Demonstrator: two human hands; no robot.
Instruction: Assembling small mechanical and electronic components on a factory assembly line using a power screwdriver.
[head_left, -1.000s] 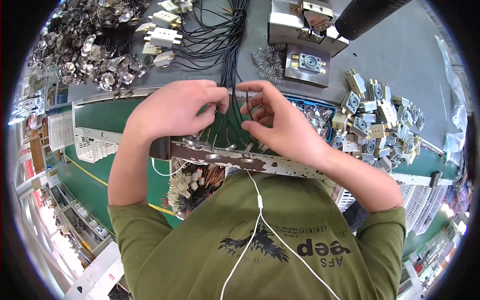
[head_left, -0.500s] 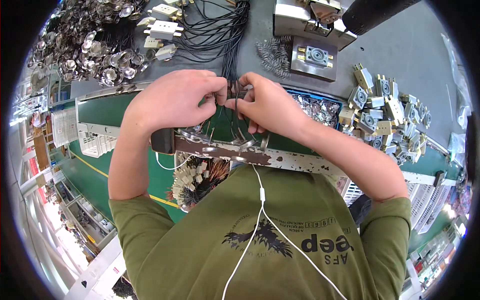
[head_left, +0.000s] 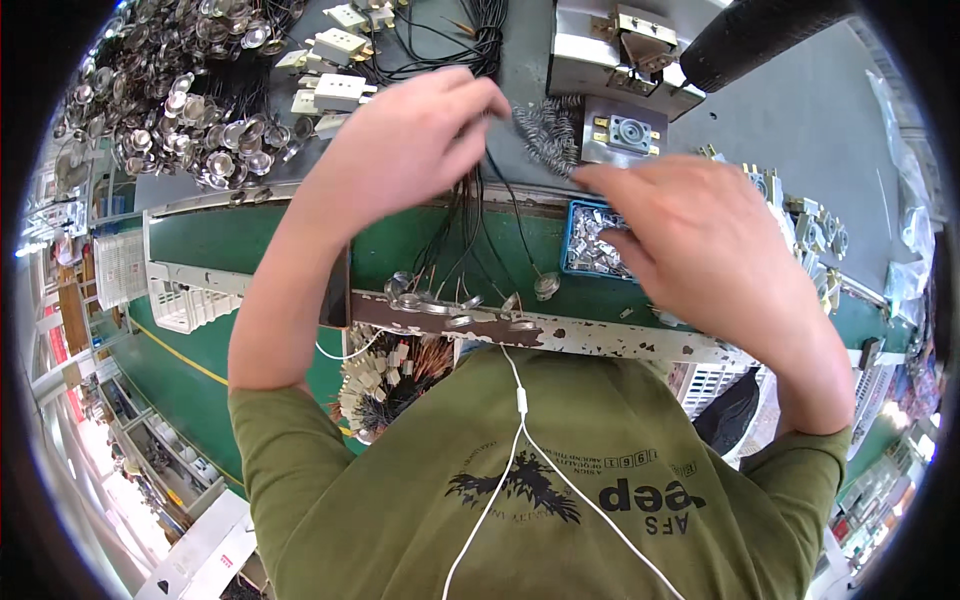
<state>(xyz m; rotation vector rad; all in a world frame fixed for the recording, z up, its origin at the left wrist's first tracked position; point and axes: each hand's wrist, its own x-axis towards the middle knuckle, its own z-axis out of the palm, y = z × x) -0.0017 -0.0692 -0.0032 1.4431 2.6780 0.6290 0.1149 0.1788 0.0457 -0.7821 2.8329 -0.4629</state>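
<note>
My left hand point(head_left: 405, 145) is raised over the bundle of black wires point(head_left: 465, 215) at the bench edge. Its fingers are curved and slightly blurred, thumb and forefinger apart with nothing visible between them. The wires hang down to small metal cup-shaped discs point(head_left: 546, 286) near my body. My right hand point(head_left: 705, 235) is open, thumb and forefinger spread above a blue tray point(head_left: 568, 240) of small metal clips point(head_left: 597, 245). Just beyond its fingertips lie a heap of springs point(head_left: 547, 135) and a metal block point(head_left: 600, 152) bearing a pale switch-like housing point(head_left: 630, 131).
A large heap of metal discs point(head_left: 180, 105) covers the far left, beside cream connector blocks point(head_left: 340, 90). At the back stands a metal fixture point(head_left: 580, 60) with a thick black bar point(head_left: 765, 45). More housings point(head_left: 825, 225) are piled right. Bundled leads point(head_left: 385, 375) hang below the bench.
My hands, together at the wires before, have separated. The left has gone up over the bundle; the right has moved right, above the blue tray. The wires hang more spread out.
</note>
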